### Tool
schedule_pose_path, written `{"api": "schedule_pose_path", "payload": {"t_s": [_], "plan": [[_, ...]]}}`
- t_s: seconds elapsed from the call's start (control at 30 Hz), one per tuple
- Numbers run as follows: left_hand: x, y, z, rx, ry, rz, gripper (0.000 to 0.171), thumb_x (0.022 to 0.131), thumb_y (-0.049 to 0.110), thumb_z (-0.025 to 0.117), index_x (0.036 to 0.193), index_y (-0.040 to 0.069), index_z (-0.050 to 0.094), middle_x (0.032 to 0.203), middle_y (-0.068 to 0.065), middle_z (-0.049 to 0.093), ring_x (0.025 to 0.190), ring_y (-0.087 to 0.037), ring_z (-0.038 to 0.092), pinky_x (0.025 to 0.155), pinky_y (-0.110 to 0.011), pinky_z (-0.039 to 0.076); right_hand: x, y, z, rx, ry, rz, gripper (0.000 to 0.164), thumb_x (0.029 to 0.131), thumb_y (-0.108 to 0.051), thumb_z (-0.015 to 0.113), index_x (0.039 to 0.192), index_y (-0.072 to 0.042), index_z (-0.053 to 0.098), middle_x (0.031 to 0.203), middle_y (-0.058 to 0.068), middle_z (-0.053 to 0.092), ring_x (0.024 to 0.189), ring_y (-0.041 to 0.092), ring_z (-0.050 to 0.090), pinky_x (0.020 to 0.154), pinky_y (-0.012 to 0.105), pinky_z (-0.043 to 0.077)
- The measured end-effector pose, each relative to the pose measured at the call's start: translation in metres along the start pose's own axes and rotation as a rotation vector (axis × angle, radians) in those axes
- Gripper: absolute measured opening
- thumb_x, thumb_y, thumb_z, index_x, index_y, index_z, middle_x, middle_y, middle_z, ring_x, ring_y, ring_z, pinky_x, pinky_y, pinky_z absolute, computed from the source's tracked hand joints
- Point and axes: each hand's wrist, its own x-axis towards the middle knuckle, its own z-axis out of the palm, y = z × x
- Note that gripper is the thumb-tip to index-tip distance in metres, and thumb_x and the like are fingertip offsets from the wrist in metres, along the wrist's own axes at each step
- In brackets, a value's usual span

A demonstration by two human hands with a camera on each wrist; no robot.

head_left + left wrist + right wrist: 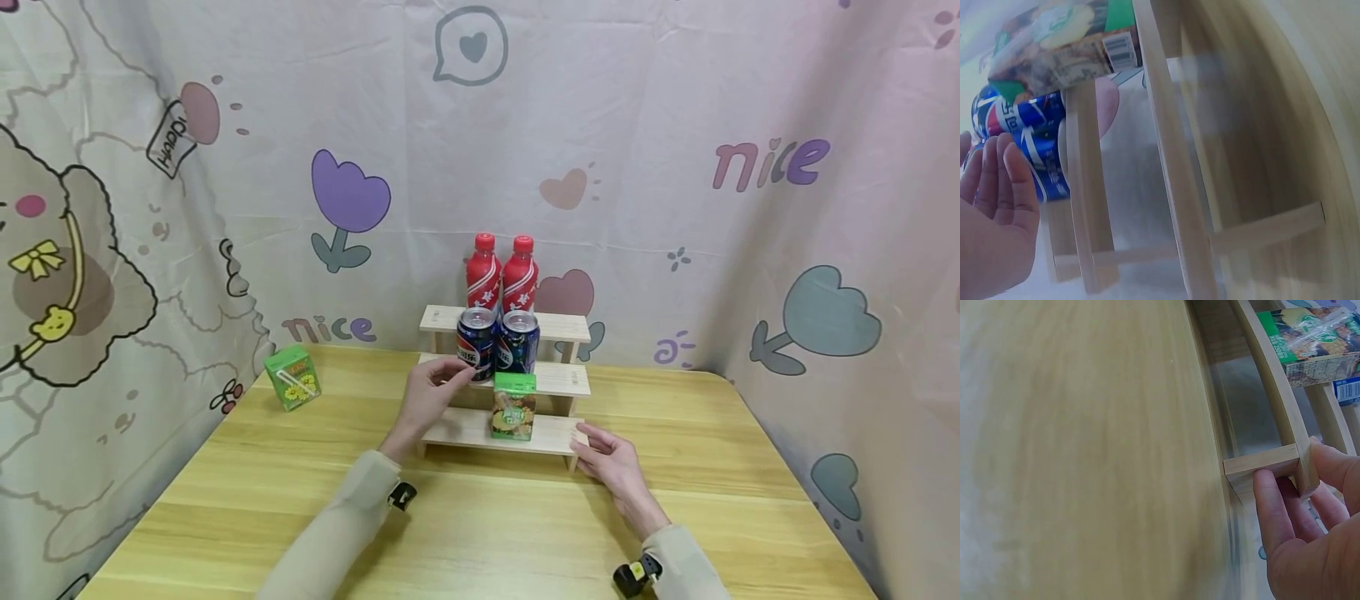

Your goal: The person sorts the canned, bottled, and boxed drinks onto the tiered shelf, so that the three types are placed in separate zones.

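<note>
A three-tier wooden display rack [465, 427] stands on the table, with two red bottles [483, 271] on its top tier. Side by side on the middle tier are two dark blue drink cans [517, 346]. One green drink carton [513, 408] with a straw stands upright on the lowest tier. My left hand [429, 400] is beside the left can, its fingers loosely extended in the left wrist view; whether they touch the can I cannot tell. At the lowest tier's right end, my right hand [617, 468] grips the board, thumb above and fingers against the side support [1263, 461].
Another green drink carton [292, 379] with a straw sits apart at the table's back left. Behind the wooden table [480, 533] hangs a patterned cloth [630, 108], with more cloth along both sides.
</note>
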Motion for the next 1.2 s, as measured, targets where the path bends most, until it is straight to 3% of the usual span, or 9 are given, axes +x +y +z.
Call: {"api": "schedule_pose_path", "payload": {"t_s": [0.2,0.37,0.63,0.9,1.2], "plan": [[0.001,-0.005,-0.014,-0.133,0.025,-0.085,0.022,0.091,0.018,0.071,0.102,-0.001,0.071,0.089,-0.022,0.070,0.075,-0.024,0.068,0.070,-0.038,0.060,0.000,-0.001,-0.001,-0.001,-0.008,-0.001,0.051,0.086,-0.010,0.075,0.134,-0.003,0.059,0.131,0.023,0.052,0.083,0.008,0.067,0.076,0.024,0.058],[0.003,-0.012,-0.027,-0.252,0.047,-0.192,0.033,0.091,0.018,0.070,0.107,-0.010,0.065,0.080,-0.010,0.070,0.066,-0.015,0.065,0.060,-0.025,0.056,-0.001,-0.002,-0.003,0.005,-0.003,-0.005,0.050,0.086,-0.009,0.075,0.133,-0.003,0.059,0.128,0.021,0.057,0.083,0.008,0.068,0.075,0.023,0.058],[0.003,-0.028,-0.058,-0.325,0.109,-0.286,0.038,0.091,0.019,0.070,0.111,-0.013,0.061,0.075,0.000,0.070,0.067,-0.015,0.066,0.059,-0.024,0.056,-0.001,-0.003,-0.002,0.005,-0.009,0.004,0.052,0.085,-0.010,0.077,0.133,-0.003,0.059,0.132,0.024,0.053,0.083,0.009,0.068,0.077,0.026,0.059],[-0.004,-0.037,-0.086,-0.362,0.163,-0.325,0.013,0.092,0.023,0.070,0.094,0.010,0.071,0.075,0.003,0.069,0.066,-0.009,0.065,0.057,-0.020,0.054,-0.001,-0.001,-0.001,0.005,-0.013,0.004,0.051,0.086,-0.010,0.076,0.133,-0.003,0.059,0.133,0.025,0.052,0.085,0.009,0.068,0.077,0.025,0.059],[-0.007,-0.041,-0.119,-0.533,0.256,-0.415,0.008,0.094,0.019,0.067,0.089,0.015,0.071,0.073,0.004,0.069,0.064,-0.007,0.064,0.057,-0.018,0.052,0.000,-0.001,-0.001,0.005,-0.013,0.000,0.051,0.086,-0.011,0.076,0.133,-0.002,0.059,0.131,0.024,0.052,0.084,0.008,0.067,0.076,0.025,0.059]]}}
